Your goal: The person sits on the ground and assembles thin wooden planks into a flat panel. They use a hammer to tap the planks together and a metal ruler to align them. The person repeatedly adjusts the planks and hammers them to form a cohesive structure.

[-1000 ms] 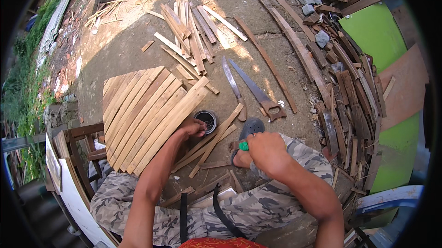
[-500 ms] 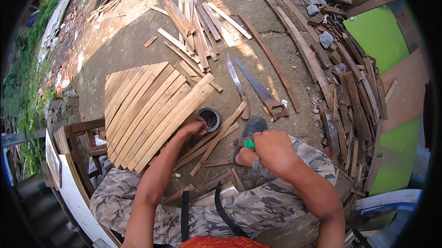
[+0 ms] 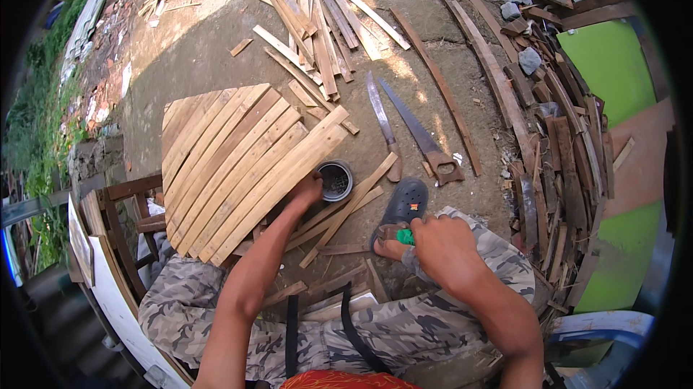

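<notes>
A panel of pale wooden slats [image 3: 238, 165], laid side by side and cut to a curved outline, rests at my left. My left hand [image 3: 309, 188] is closed at the panel's right edge, beside a round dark can [image 3: 337, 180] with small dark pieces in it, like nails. Its fingertips are partly hidden, and what they hold, if anything, I cannot make out. My right hand [image 3: 444, 250] grips a hammer [image 3: 404, 235] with green on its handle, over my shoe; much of the tool is covered by the hand.
Beyond the can, a long knife [image 3: 382, 125] and a handsaw [image 3: 419, 133] lie on the ground. Loose slats [image 3: 314, 35] are heaped farther off. Stacked scrap wood [image 3: 563, 158] and grey stones [image 3: 530, 61] line the right side. A few strips [image 3: 346, 216] lie close to my shoe [image 3: 406, 205].
My left hand has drawn slightly away from the can toward the panel's edge. My right hand has shifted a little right and nearer to me with the hammer. The whole view has shifted slightly.
</notes>
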Demonstrator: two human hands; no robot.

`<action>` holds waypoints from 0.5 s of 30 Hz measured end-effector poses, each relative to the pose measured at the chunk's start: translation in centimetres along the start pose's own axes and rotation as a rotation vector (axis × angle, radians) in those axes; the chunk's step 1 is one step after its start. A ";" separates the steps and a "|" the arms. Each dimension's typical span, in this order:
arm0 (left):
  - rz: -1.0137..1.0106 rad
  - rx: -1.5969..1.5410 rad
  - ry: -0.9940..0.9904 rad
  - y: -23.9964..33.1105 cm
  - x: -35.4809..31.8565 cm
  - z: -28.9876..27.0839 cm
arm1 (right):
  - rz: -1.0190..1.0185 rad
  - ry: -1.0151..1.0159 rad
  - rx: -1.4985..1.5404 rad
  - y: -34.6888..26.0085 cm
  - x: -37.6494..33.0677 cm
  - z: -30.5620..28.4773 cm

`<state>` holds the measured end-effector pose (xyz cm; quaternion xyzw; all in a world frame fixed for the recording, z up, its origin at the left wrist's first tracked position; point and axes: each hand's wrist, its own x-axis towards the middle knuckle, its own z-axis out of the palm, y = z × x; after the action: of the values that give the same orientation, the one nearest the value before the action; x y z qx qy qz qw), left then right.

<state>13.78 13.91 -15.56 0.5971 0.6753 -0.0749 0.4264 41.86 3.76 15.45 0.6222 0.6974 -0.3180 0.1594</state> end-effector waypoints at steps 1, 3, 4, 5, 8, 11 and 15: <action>0.021 0.037 0.009 -0.4 0.6 0.3 | 0.001 0.008 -0.009 0.0 0.0 0.0; 0.056 0.058 0.039 -1.3 1.7 0.9 | -0.001 0.004 -0.018 0.0 0.0 0.2; 0.067 0.066 0.053 -1.8 2.1 1.3 | -0.003 -0.008 -0.017 0.0 0.0 0.3; 0.078 0.074 0.068 -2.2 2.5 1.6 | -0.004 -0.009 -0.018 0.1 0.0 0.4; 0.092 0.073 0.112 -3.1 2.9 2.2 | -0.009 -0.058 -0.071 0.3 0.2 0.7; 0.105 0.040 0.166 -3.2 2.0 2.2 | -0.008 -0.124 -0.082 0.4 0.3 0.8; 0.007 0.035 0.241 -1.3 -1.0 1.6 | 0.016 -0.147 -0.062 0.5 0.4 0.7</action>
<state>13.33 11.87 -16.41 0.6114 0.7183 -0.0128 0.3317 42.11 3.65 14.57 0.5975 0.6884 -0.3398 0.2317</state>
